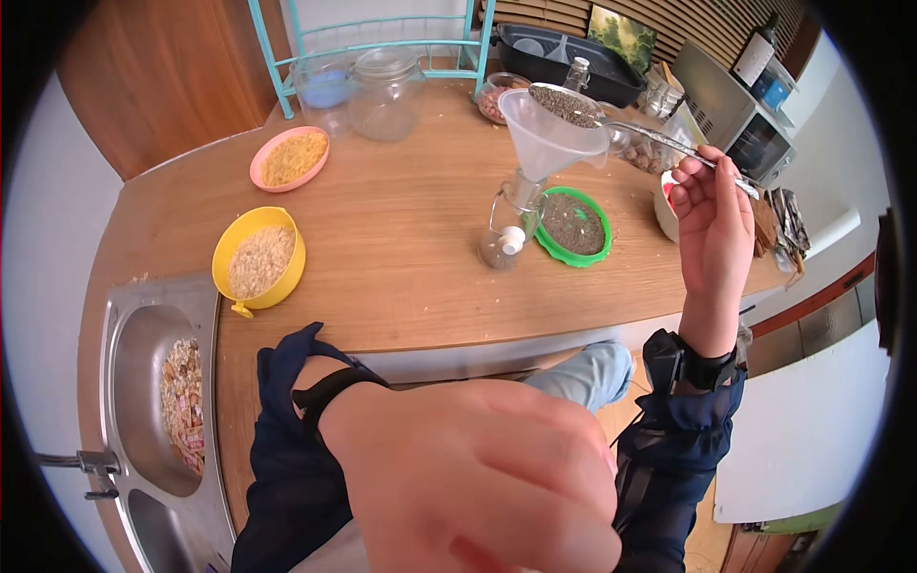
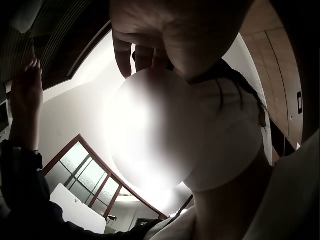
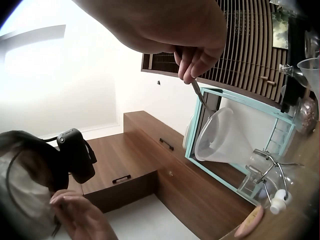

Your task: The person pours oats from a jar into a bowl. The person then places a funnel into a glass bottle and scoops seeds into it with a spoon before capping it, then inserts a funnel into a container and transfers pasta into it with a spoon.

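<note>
My right hand [image 1: 714,215] pinches the handle of a metal spoon [image 1: 659,138], palm turned up. Dark seeds [image 1: 564,103] fill the spoon's bowl, which is over the rim of a translucent funnel [image 1: 549,143]. The funnel stands in a clear swing-top bottle [image 1: 523,196] with some dark contents at its bottom. Beside the bottle is a green dish [image 1: 576,256] of similar seeds. Raised close to the head camera, my left hand [image 1: 478,468] has bent fingers. In the right wrist view the left hand [image 3: 82,217] is near the head, nothing visibly held.
A yellow bowl [image 1: 296,263] and a pink dish [image 1: 256,175] of food stand left on the counter [image 1: 401,248]. Behind are glass jars [image 1: 387,100], a turquoise rack [image 1: 382,36] and a black tray [image 1: 611,81]. A sink [image 1: 143,382] with scraps lies at left.
</note>
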Tool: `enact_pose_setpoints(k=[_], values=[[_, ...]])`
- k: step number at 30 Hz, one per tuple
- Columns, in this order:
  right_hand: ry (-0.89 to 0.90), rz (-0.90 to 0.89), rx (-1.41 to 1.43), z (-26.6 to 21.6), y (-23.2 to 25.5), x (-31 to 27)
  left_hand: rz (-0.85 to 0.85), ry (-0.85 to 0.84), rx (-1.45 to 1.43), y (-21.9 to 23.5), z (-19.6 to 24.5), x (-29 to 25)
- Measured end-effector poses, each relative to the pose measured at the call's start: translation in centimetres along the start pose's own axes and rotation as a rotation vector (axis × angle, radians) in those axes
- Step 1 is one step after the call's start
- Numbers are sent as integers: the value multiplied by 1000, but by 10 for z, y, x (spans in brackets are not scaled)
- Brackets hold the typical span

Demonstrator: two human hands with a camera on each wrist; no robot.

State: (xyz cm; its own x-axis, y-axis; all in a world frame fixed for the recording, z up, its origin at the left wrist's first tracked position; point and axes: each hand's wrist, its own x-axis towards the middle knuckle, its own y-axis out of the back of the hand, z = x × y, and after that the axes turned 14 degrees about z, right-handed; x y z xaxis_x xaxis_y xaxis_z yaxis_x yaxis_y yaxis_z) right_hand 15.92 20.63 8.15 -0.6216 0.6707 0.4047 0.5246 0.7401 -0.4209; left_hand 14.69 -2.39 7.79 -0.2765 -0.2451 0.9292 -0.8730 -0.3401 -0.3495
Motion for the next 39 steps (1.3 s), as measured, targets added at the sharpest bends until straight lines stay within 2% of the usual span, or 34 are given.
enact_pose_setpoints(k=[3, 7, 9, 10, 12, 13, 15, 16, 18, 19, 20, 21, 22, 23, 24, 25, 26, 28, 29, 31, 32, 34, 35, 37, 39], values=[[-1, -8, -1, 2, -2, -1, 84, 55, 47, -6, 6, 1], [-5, -32, 4, 3, -1, -1, 56, 51, 53, 1, 8, -3], [-14, -13, 8, 3, -1, -1, -199, 155, 59, 12, 16, -7], [-4, -13, 10, 3, 0, -2, -205, 148, 53, 17, 21, -6], [10, -21, 32, 2, 1, -2, -588, 435, -66, 26, 26, -3], [15, -3, 25, 2, 1, -2, -610, 404, -76, 25, 27, -9], [-4, 11, 37, 1, -1, -3, -713, 544, -368, 19, 31, -22], [-24, 34, 27, 1, -1, -4, -715, 541, -376, 22, 31, -24], [-22, 27, 26, 3, 1, -2, -728, 863, -353, 25, 36, -25], [-21, 16, 30, 5, 1, -2, -652, 1073, -263, 39, 30, -17], [-34, 20, 31, 6, 1, -2, -628, 1140, -166, 51, 21, -20], [-23, 9, 30, 5, 1, -2, -570, 846, 184, 60, 9, -18], [-8, -1, 30, 5, 1, -1, -449, 936, 471, 66, -3, -6], [-5, 7, 39, 5, 0, -1, -219, 988, 665, 78, -20, -10], [-9, 7, 39, 6, -1, -2, -77, 955, 981, 89, -36, -15], [-8, 12, 36, 6, -2, -2, -64, 904, 1199, 101, -51, -17], [-2, 18, 34, 5, -3, -1, -64, 899, 1197, 109, -64, -21], [16, 6, 22, 4, -4, -2, -83, 632, 1264, 118, -87, -33], [29, -5, 12, 4, -3, -2, -84, 632, 1262, 120, -94, -39], [50, -7, -1, 3, -3, -3, -91, 699, 943, 122, -105, -48], [70, -10, -11, 3, -2, -4, -96, 700, 946, 122, -108, -52], [75, -17, -14, 5, -3, -4, -11, 768, 746, 121, -112, -54], [76, -27, -29, 6, -3, -4, -21, 767, 747, 123, -115, -58], [73, -24, -32, 8, -5, -6, 78, 845, 621, 124, -120, -63], [63, -40, -30, 9, -4, -5, 59, 874, 631, 122, -119, -66]])
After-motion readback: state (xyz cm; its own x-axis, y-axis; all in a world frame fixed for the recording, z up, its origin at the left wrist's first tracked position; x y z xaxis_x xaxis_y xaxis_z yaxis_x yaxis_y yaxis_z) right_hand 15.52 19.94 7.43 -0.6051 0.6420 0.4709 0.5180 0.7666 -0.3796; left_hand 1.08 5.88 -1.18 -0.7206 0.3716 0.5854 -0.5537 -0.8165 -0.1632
